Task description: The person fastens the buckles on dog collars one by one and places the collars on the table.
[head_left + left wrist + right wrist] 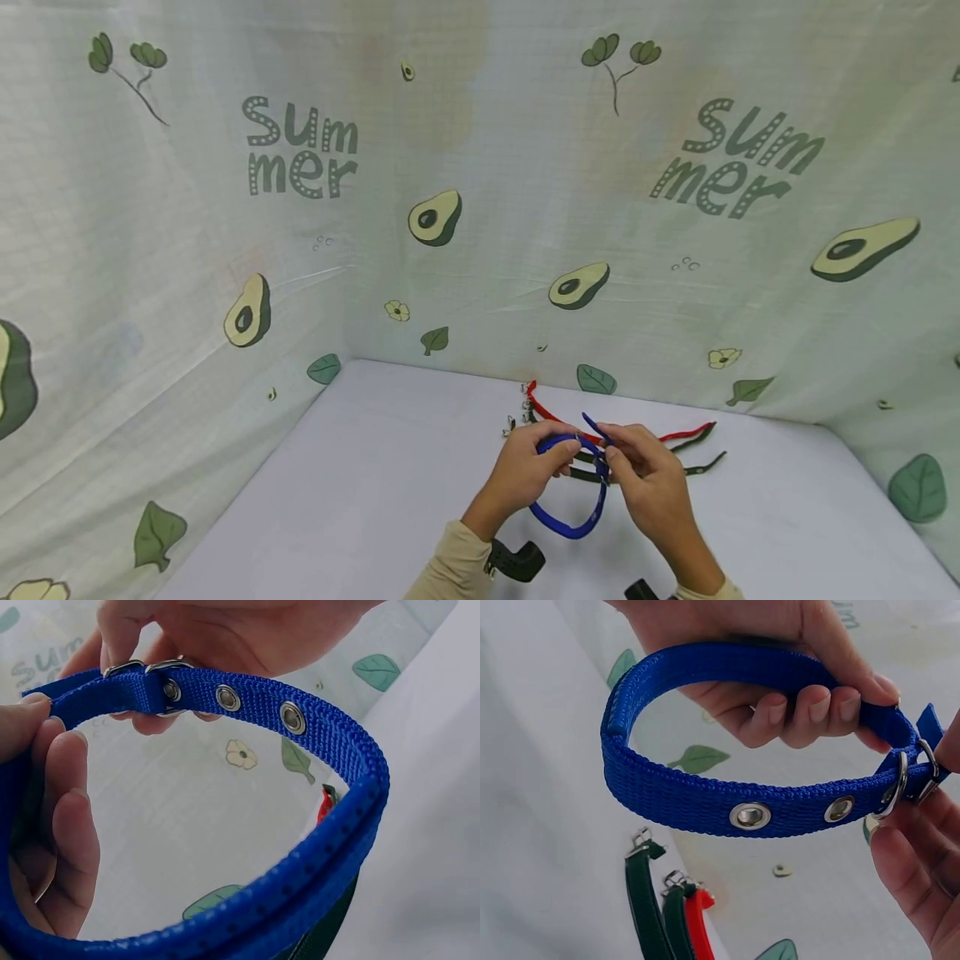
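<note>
A blue collar of woven webbing, bent into a loop, is held up between both hands. My left hand pinches its band on the left with thumb and fingers. At the other side of the joint, my right hand grips the collar by the metal buckle, where the strap's tip pokes out. A metal ring sits beside the buckle. Several metal eyelets line the strap. In the right wrist view part of my right hand is cut off by the frame edge.
Behind the hands lie a red collar and dark green collars on the white table. Their buckles point left. A printed curtain stands around the table's back and sides. A black wrist device sits at the left cuff.
</note>
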`<state>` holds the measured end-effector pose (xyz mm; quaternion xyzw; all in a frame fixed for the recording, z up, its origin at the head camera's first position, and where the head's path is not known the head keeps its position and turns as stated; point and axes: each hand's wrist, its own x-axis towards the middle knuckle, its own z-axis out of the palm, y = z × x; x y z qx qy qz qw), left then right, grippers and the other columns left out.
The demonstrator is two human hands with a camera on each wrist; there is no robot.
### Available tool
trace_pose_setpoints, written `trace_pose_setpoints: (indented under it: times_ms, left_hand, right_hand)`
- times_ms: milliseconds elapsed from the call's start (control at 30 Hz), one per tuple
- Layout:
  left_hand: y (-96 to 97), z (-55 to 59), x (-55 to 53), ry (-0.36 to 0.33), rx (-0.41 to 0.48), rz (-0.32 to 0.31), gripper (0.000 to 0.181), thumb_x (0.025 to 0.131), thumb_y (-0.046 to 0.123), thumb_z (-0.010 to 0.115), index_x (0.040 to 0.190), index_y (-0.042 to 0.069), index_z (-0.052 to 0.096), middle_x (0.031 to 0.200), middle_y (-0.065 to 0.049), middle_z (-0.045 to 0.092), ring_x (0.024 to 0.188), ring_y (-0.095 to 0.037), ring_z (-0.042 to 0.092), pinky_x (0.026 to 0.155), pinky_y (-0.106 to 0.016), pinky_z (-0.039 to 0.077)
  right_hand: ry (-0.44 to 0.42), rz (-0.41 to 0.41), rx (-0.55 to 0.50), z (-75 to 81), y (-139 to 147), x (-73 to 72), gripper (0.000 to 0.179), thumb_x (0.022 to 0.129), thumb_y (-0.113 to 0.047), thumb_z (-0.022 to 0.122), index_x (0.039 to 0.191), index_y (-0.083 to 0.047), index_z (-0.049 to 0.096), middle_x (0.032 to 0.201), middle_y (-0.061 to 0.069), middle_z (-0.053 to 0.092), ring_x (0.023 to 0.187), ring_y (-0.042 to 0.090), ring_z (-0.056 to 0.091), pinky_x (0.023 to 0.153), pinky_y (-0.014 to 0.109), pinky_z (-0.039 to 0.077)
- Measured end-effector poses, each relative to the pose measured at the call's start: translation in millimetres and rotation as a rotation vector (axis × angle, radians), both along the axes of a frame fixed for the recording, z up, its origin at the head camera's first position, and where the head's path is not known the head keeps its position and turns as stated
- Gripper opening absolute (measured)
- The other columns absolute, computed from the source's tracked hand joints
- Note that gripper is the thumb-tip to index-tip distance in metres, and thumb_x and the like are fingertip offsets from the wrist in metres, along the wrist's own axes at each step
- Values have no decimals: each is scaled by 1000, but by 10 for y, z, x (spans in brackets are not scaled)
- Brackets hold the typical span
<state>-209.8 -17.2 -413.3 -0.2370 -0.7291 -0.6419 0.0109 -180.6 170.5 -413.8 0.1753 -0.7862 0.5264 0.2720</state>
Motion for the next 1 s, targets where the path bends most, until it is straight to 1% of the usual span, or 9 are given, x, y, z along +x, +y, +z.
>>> trace_pose_setpoints:
  times_ms: [167, 300, 400, 433, 533, 633, 800, 867, 1000]
  left_hand:
    - [6, -22, -2, 14, 4, -15, 22, 100, 24, 65, 114, 8, 70, 81, 4, 65, 70, -7, 62, 67, -23, 55]
    - [7, -42, 6, 6, 11, -73, 23, 100, 23, 64, 115, 6, 69, 79, 5, 64, 70, -6, 62, 68, -23, 56]
    - [2, -43, 7, -2, 4, -112, 24, 100, 24, 64, 114, 5, 69, 79, 4, 64, 70, -6, 62, 68, -24, 56]
    - [-1, -44, 2, 1, -3, -119, 24, 100, 25, 64, 114, 5, 69, 79, 4, 64, 70, -7, 62, 69, -24, 56]
    - [-15, -45, -29, 4, -14, -119, 23, 100, 26, 64, 112, 7, 70, 80, 3, 64, 71, -8, 63, 69, -26, 57]
    - [-28, -53, -42, -5, -20, -103, 23, 101, 26, 63, 113, 7, 69, 80, 3, 64, 71, -9, 63, 71, -26, 57]
    - [-26, -71, -37, -21, -28, -76, 25, 101, 28, 63, 116, 9, 69, 82, 3, 65, 72, -9, 64, 72, -26, 57]
    - [-17, -77, -35, -19, -28, -71, 26, 101, 29, 63, 116, 9, 69, 82, 3, 65, 72, -9, 64, 72, -26, 57]
    - [1, -94, -25, -29, -27, -71, 25, 101, 29, 63, 114, 10, 70, 80, 1, 66, 70, -10, 64, 70, -26, 57]
  right_hand:
    - [-5, -7, 8, 3, 7, -2, 31, 95, 8, 61, 116, -12, 71, 102, 3, 65, 77, 14, 67, 62, 25, 57]
    - [17, -9, 37, -35, 20, 1, 31, 92, 12, 62, 110, -11, 70, 98, 3, 66, 74, 14, 67, 61, 25, 56]
    - [27, 9, 33, -50, 10, 1, 26, 91, 9, 66, 106, -11, 69, 94, 3, 66, 71, 15, 66, 61, 25, 56]
    - [17, 15, 21, -52, 3, -3, 23, 91, 8, 67, 105, -10, 68, 93, 3, 66, 72, 16, 66, 62, 25, 56]
    - [-22, 16, -29, -25, -28, -14, 17, 93, 0, 70, 106, -9, 67, 92, 3, 67, 71, 16, 65, 62, 26, 56]
    - [-61, -3, -58, -21, -36, -37, 20, 94, -5, 70, 113, -9, 67, 92, 4, 67, 71, 15, 65, 60, 27, 56]
    - [-94, -40, -17, -27, -13, -54, 28, 96, -12, 69, 124, -11, 67, 94, 4, 66, 73, 15, 66, 60, 29, 57]
    - [-109, -51, -6, -33, -2, -47, 30, 97, -14, 69, 126, -12, 67, 94, 3, 66, 73, 15, 66, 61, 29, 57]
    - [-136, -61, -2, -58, 15, -6, 31, 98, -15, 68, 129, -12, 67, 93, 3, 66, 67, 15, 64, 60, 28, 56]
